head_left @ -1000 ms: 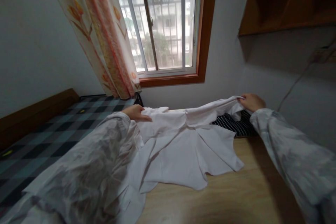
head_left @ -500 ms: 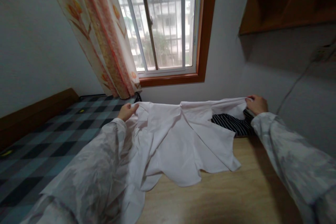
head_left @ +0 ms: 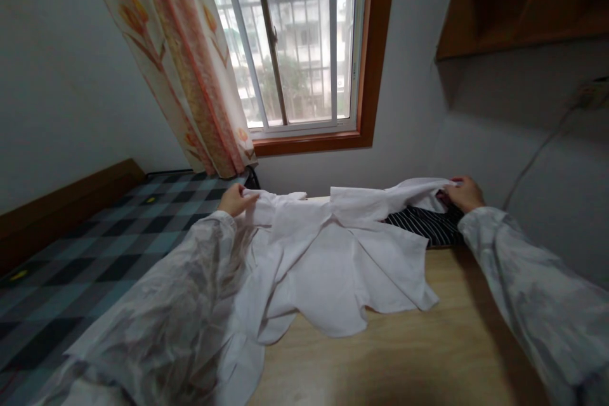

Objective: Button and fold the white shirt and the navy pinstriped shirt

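A white shirt point(head_left: 318, 266) lies spread over the wooden table point(head_left: 361, 361), its far edge stretched between my hands. My left hand point(head_left: 236, 200) pinches the shirt at its far left corner. At the far right, my right hand point(head_left: 466, 194) grips the end of a narrow strip of the same shirt. Beneath that strip, near my right hand, shows a black cloth with thin white stripes point(head_left: 421, 226). The near edge of the shirt hangs in uneven flaps on the tabletop, and part of its left side is hidden behind my left sleeve.
A bed with a dark checked cover point(head_left: 118, 228) stands to the left of the table. Ahead are a window point(head_left: 304, 44) and a flowered curtain point(head_left: 185, 70). A wooden shelf point(head_left: 518, 38) hangs at upper right, with a cable point(head_left: 540, 155) running down the wall.
My left hand has shifted slightly right and inward. The far edge of the shirt has gone from taut to slack and sagged in the middle. My right hand has barely moved.
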`<action>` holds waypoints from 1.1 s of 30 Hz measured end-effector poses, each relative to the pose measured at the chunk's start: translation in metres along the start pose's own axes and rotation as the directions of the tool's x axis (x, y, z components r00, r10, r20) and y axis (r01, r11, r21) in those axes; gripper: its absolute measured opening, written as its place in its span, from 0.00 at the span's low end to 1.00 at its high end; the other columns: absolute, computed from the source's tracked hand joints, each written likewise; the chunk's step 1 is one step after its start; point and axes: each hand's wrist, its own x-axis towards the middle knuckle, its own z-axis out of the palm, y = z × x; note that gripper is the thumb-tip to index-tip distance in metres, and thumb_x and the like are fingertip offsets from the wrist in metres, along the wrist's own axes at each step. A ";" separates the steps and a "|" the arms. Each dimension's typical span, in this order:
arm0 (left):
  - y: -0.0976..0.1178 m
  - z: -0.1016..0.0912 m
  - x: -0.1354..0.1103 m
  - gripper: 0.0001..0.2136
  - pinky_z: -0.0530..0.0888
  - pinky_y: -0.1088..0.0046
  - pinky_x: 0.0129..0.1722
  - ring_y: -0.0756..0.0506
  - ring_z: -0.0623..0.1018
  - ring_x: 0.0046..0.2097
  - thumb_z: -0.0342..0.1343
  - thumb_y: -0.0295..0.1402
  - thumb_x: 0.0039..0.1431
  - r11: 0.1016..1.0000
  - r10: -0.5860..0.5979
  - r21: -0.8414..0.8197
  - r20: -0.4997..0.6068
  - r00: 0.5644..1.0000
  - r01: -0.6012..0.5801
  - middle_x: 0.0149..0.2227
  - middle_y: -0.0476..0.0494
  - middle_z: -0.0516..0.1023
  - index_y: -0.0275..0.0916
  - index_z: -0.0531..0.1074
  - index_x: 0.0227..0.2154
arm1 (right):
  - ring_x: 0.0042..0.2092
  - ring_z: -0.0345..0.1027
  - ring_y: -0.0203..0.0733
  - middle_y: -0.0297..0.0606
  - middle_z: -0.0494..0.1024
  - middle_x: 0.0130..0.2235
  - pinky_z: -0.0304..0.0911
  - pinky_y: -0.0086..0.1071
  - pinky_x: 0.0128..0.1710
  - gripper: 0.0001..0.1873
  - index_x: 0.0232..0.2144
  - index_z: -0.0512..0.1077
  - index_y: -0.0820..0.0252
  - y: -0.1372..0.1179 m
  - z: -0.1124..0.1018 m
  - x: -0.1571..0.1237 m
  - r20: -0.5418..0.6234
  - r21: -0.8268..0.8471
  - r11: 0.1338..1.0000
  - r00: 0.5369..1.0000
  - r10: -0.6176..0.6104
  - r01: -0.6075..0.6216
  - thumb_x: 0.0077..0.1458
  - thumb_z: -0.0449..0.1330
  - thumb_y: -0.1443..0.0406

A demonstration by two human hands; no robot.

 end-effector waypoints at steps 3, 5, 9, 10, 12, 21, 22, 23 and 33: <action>0.012 0.020 -0.024 0.24 0.73 0.64 0.55 0.34 0.77 0.56 0.67 0.40 0.56 0.993 0.108 0.048 -0.042 0.993 -0.106 0.54 0.28 0.79 0.31 0.71 0.51 | 0.51 0.78 0.59 0.66 0.82 0.51 0.68 0.44 0.50 0.27 0.57 0.76 0.70 -0.017 0.006 -0.021 0.076 -0.036 0.997 0.995 -0.066 0.069 0.57 0.68 0.63; 0.026 0.031 -0.048 0.27 0.69 0.58 0.64 0.32 0.72 0.65 0.65 0.38 0.60 0.965 0.261 0.063 -0.134 0.956 -0.255 0.64 0.23 0.72 0.29 0.68 0.58 | 0.62 0.70 0.64 0.68 0.76 0.61 0.63 0.50 0.61 0.31 0.61 0.72 0.72 -0.035 0.007 -0.045 0.000 -0.075 0.954 0.956 -0.292 0.291 0.58 0.66 0.62; 0.063 0.049 -0.102 0.19 0.65 0.56 0.68 0.33 0.73 0.65 0.59 0.40 0.67 0.833 0.553 0.059 -0.044 0.832 -0.550 0.66 0.32 0.73 0.40 0.72 0.57 | 0.68 0.64 0.61 0.57 0.74 0.65 0.56 0.51 0.69 0.27 0.62 0.71 0.65 -0.076 0.008 -0.108 0.059 0.015 0.724 0.722 -0.689 0.690 0.63 0.61 0.59; 0.072 0.055 -0.113 0.18 0.67 0.56 0.66 0.34 0.76 0.62 0.59 0.42 0.68 0.814 0.577 0.061 0.036 0.816 -0.578 0.63 0.33 0.76 0.41 0.73 0.56 | 0.66 0.67 0.60 0.56 0.77 0.63 0.57 0.49 0.69 0.26 0.60 0.72 0.64 -0.085 0.009 -0.124 0.130 0.047 0.684 0.675 -0.726 0.728 0.64 0.61 0.58; 0.088 0.067 -0.129 0.20 0.70 0.57 0.61 0.34 0.80 0.56 0.63 0.47 0.65 0.831 0.531 0.086 0.173 0.830 -0.549 0.54 0.33 0.82 0.40 0.75 0.54 | 0.59 0.73 0.58 0.54 0.81 0.57 0.62 0.46 0.65 0.25 0.59 0.74 0.63 -0.099 0.014 -0.151 0.286 0.109 0.659 0.611 -0.738 0.744 0.65 0.61 0.56; 0.119 0.085 -0.165 0.09 0.70 0.66 0.42 0.40 0.83 0.44 0.54 0.37 0.71 0.908 0.365 0.091 0.310 0.878 -0.410 0.43 0.42 0.85 0.43 0.79 0.41 | 0.47 0.82 0.55 0.49 0.87 0.43 0.67 0.37 0.48 0.14 0.46 0.83 0.59 -0.136 0.015 -0.198 0.535 0.109 0.799 0.642 -0.549 0.592 0.66 0.60 0.61; 0.123 0.083 -0.173 0.09 0.70 0.66 0.41 0.41 0.83 0.43 0.53 0.37 0.71 0.900 0.386 0.082 0.307 0.870 -0.429 0.45 0.42 0.85 0.44 0.79 0.41 | 0.46 0.82 0.53 0.48 0.88 0.44 0.67 0.36 0.48 0.13 0.46 0.84 0.59 -0.140 0.012 -0.201 0.533 0.175 0.807 0.635 -0.559 0.564 0.66 0.61 0.61; 0.128 0.081 -0.181 0.09 0.70 0.66 0.40 0.41 0.83 0.43 0.53 0.37 0.71 0.890 0.409 0.075 0.306 0.860 -0.450 0.47 0.42 0.84 0.44 0.79 0.42 | 0.45 0.81 0.52 0.46 0.88 0.44 0.68 0.36 0.47 0.14 0.48 0.83 0.58 -0.144 0.010 -0.205 0.528 0.248 0.809 0.626 -0.575 0.533 0.65 0.62 0.62; 0.153 0.105 -0.227 0.07 0.73 0.59 0.50 0.36 0.79 0.50 0.55 0.34 0.69 0.836 0.529 0.022 0.232 0.816 -0.548 0.46 0.35 0.80 0.42 0.78 0.41 | 0.39 0.79 0.48 0.40 0.86 0.37 0.64 0.34 0.40 0.15 0.49 0.83 0.55 -0.155 0.004 -0.271 0.651 0.277 0.815 0.525 -0.548 0.508 0.64 0.64 0.58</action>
